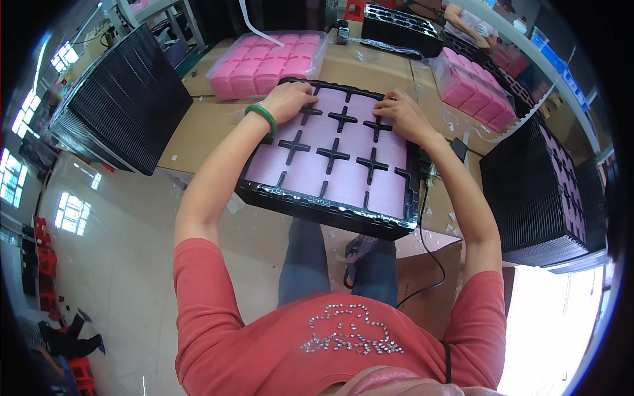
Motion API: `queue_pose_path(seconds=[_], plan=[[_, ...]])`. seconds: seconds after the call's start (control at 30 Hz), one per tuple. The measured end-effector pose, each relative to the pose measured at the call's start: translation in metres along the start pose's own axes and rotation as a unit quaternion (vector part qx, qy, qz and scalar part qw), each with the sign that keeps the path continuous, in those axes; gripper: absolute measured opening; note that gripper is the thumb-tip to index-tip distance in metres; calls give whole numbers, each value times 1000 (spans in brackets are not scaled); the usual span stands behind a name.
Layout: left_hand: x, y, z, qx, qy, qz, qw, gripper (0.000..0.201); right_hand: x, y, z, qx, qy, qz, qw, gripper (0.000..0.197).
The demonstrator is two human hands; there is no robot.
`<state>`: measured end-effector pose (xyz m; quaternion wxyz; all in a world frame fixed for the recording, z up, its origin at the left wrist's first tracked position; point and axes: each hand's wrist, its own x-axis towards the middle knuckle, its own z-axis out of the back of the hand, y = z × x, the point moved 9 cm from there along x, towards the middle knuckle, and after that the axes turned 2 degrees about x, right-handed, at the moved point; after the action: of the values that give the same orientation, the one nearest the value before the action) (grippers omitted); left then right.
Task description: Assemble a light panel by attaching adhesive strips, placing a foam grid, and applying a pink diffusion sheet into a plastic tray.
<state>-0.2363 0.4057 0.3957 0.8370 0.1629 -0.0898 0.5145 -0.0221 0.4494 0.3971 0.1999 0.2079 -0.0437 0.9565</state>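
Note:
A black plastic divided tray lies before me at the table's near edge, its front jutting out over my legs. Light pink pieces fill its compartments, and black cross-shaped dividers stand between them. My left hand, with a green bangle on its wrist, is closed at the tray's far left corner, fingertips by a divider. At the far right my right hand has its fingers bent and pinched at another divider. What lies under the fingertips is partly hidden.
Behind the tray stands a bagged block of bright pink pieces; another pink block is at the right. Tall stacks of black trays rise left and right. A black cable hangs off the edge. Another person works at the back right.

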Motion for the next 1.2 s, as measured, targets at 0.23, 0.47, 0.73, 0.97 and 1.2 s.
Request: queue_pose_path(seconds=[0.23,0.47,0.73,0.97,1.2], plan=[[-16,16,-3,-50,17,46,998,37,-49,-25,10,-12,-9,-49,999,39],[-22,22,-18,141,94,50,984,29,-58,-10,20,10,-20,-50,998,35],[-23,-84,20,-16,-80,-90,993,45,-71,41,38,1,-32,-69,997,35],[-16,-132,40,-106,-26,-136,985,39,-69,72,52,3,-44,-52,998,33],[-65,-159,45,-72,-64,-132,987,40,-101,115,46,-26,-47,-37,998,28]])
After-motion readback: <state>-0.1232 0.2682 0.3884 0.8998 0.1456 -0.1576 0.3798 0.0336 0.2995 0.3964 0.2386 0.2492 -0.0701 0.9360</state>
